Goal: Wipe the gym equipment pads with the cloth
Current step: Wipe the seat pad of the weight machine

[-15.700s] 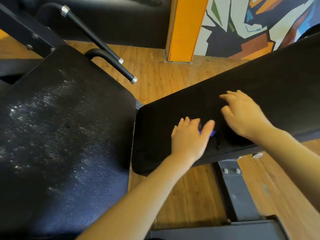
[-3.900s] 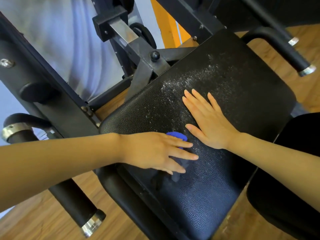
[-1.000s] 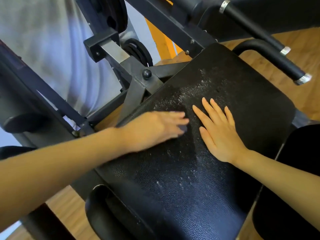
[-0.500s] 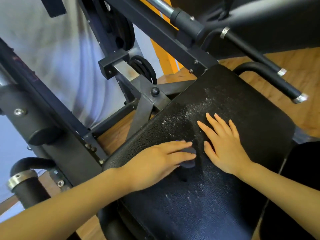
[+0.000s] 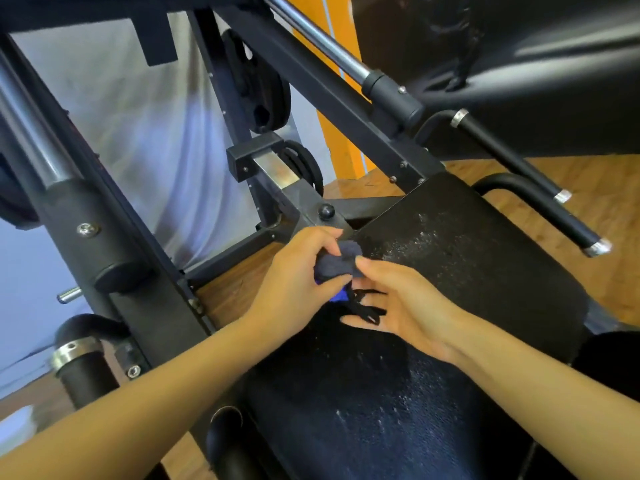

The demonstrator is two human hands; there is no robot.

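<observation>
Regrouping cloth: left hand grips it, right hand pinches its edge; refold to a clean face, then wipe seat pad speckles.

**Figure: Item count at the seat of a gym machine, head view.**

Two hands: left hand and right hand. One dark blue cloth, bunched. Two black pads: one speckled seat pad and one glossy pad at upper right. Two black handle bars with silver end caps, one upper and one lower. One chrome guide rod. One round black knob. Two weight plates. One orange pillar.
</observation>
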